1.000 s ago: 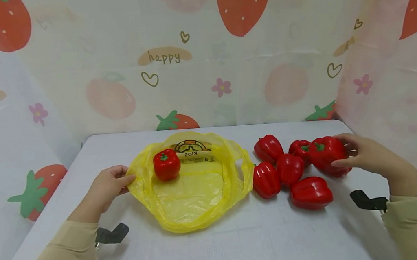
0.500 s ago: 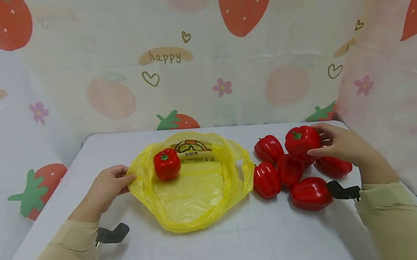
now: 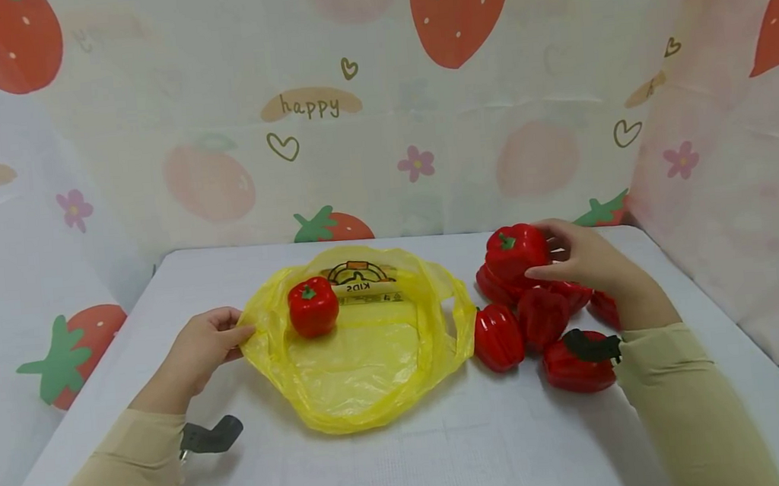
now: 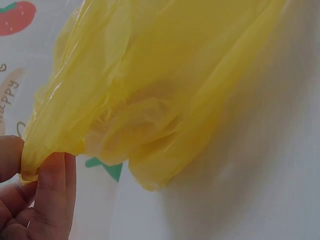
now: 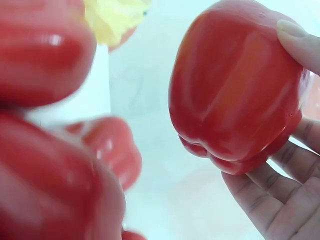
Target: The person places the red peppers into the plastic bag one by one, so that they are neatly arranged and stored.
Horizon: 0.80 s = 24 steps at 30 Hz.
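Observation:
My left hand (image 3: 207, 349) pinches the left edge of a yellow plastic bag (image 3: 358, 413), whose mouth is spread wide. In the left wrist view, thumb and fingers grip a fold of the thin bag (image 4: 160, 115). One red bell pepper (image 3: 314, 308) with a green stem sits inside the bag at its left. My right hand (image 3: 586, 258) holds another red bell pepper (image 3: 517, 251) above the pile on the right. The right wrist view shows that bell pepper (image 5: 235, 85) between thumb and curled fingers, with other peppers below it.
Several red bell peppers, one in front (image 3: 498, 337) and one nearer me (image 3: 578, 369), lie close together on the white table (image 3: 407, 470), right beside the bag. A patterned cloth wall (image 3: 454, 100) rises behind the table and at both sides.
My right hand has lifted a bell pepper from the right of the pile and carried it left, over the other peppers. The left hand and bag have stayed in place.

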Motion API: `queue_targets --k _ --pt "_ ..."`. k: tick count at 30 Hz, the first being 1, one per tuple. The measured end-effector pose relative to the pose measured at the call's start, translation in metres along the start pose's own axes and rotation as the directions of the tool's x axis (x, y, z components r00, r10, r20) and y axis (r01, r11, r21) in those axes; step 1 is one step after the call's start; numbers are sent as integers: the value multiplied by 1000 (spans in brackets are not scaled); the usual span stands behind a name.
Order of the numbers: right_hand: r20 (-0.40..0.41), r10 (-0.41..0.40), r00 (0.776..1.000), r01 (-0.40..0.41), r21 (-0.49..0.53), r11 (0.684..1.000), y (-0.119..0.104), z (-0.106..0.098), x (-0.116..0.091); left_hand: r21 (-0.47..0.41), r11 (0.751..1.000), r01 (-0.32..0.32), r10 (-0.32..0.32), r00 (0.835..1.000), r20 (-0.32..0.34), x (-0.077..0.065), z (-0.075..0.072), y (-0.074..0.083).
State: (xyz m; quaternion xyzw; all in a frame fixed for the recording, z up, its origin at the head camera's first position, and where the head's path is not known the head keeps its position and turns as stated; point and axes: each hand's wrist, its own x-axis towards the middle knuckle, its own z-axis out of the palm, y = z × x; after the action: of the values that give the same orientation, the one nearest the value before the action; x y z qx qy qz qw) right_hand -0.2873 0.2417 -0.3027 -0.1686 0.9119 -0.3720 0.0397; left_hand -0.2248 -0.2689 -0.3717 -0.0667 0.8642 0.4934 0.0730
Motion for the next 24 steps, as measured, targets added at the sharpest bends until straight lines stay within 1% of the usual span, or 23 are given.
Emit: queue_targets --k 4,7,12,18,20,24 --pt "23 -13 1000 12 46 999 -10 12 10 -2 1000 -2 2 1000 1 0 0 1" --pt "18 -31 999 30 83 996 -17 21 17 -8 1000 -5 5 1000 3 -1 1 1" --pt "-2 -32 999 32 120 992 -28 40 30 -9 1000 -6 6 1000 4 -1 1 2" --pt "28 -46 999 42 148 988 -44 61 41 -10 1000 -8 8 1000 7 -1 1 0" --pt "40 -65 997 58 156 986 -49 67 45 -10 1000 -7 7 1000 7 -1 0 0" --pt "48 -78 996 67 202 977 -58 80 51 -8 1000 -4 4 1000 6 -1 0 0"
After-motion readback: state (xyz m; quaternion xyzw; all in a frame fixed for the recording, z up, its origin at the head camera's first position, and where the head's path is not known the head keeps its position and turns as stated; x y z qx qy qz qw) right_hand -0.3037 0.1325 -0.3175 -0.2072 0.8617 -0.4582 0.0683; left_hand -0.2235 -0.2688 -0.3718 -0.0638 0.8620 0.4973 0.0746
